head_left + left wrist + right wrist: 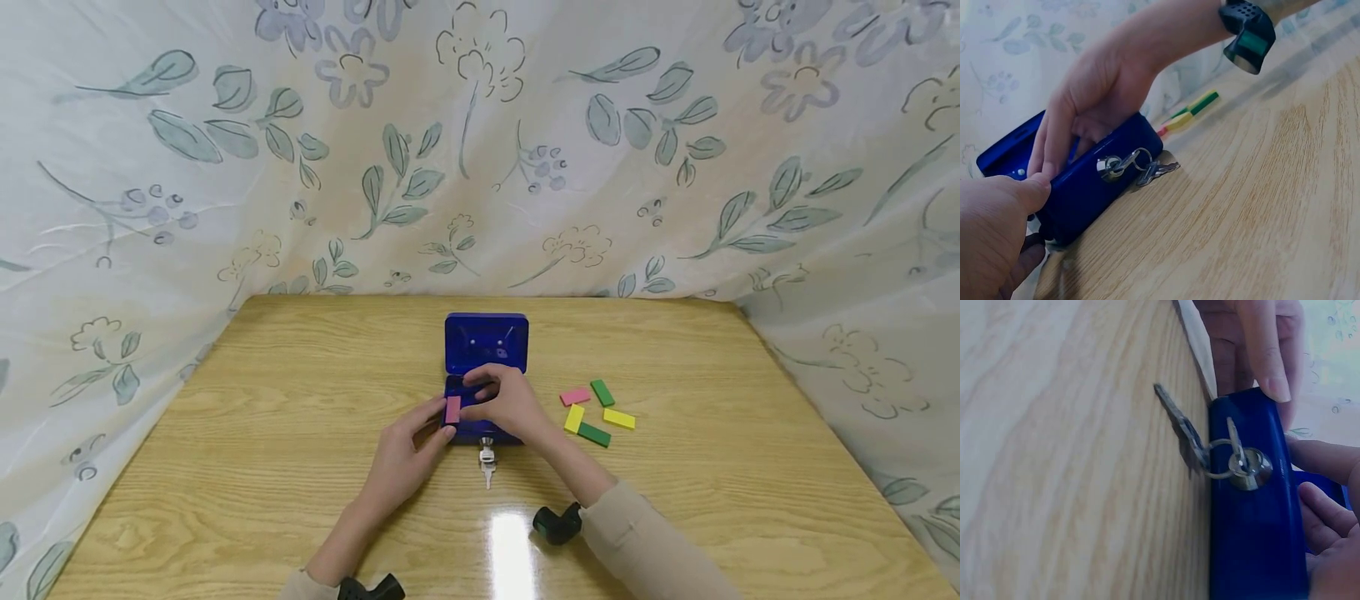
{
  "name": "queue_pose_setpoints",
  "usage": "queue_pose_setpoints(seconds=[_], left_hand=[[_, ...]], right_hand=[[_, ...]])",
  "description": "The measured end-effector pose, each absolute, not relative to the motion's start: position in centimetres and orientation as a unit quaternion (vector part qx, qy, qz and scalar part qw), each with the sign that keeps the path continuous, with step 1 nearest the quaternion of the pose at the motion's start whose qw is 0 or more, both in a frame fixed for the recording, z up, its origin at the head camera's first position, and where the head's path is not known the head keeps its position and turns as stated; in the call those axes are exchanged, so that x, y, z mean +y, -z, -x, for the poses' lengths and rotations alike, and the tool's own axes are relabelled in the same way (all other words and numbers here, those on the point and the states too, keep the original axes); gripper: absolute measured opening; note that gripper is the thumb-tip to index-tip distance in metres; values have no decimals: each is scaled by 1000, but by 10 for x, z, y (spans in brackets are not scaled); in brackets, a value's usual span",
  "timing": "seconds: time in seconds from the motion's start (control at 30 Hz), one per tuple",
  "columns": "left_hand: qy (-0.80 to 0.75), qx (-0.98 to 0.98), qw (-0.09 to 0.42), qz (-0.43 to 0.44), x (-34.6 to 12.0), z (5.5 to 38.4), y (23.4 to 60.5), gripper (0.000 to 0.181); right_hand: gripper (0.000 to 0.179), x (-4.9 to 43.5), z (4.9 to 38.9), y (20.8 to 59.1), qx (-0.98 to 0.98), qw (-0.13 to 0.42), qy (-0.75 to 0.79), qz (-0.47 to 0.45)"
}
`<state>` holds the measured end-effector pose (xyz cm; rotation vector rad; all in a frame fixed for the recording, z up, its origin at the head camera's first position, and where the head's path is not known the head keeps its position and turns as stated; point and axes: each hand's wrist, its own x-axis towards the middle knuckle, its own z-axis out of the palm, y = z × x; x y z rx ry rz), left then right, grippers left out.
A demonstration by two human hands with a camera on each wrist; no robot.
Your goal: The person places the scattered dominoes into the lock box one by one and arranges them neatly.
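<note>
A blue metal cash box (486, 433) stands with its lid (486, 343) raised. Keys (487, 465) hang on a ring from the lock (1250, 469) at its front. My left hand (405, 454) grips the box's left side, thumb at the front corner. Just inside that side is a pink block (453, 409). My right hand (506, 404) reaches into the box from the right with its fingers spread; the thumb tip is beside the pink block. No block shows between the right fingers in the right wrist view (1329, 525), where the box wall hides part of them.
Right of the box lie loose blocks on the wooden table (300, 375): a pink block (575, 397), green blocks (602, 392) and yellow blocks (618, 418). A flowered cloth (480, 167) hangs behind the table and along its sides.
</note>
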<state>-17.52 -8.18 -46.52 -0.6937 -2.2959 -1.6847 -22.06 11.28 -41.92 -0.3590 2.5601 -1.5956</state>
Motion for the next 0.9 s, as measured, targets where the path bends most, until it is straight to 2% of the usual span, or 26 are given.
queue_pose_setpoints(seconds=[0.9], left_hand=[[561,-794,95,214,-81,175,460,42]], right_hand=[[41,137,212,405,810,83,571,105]])
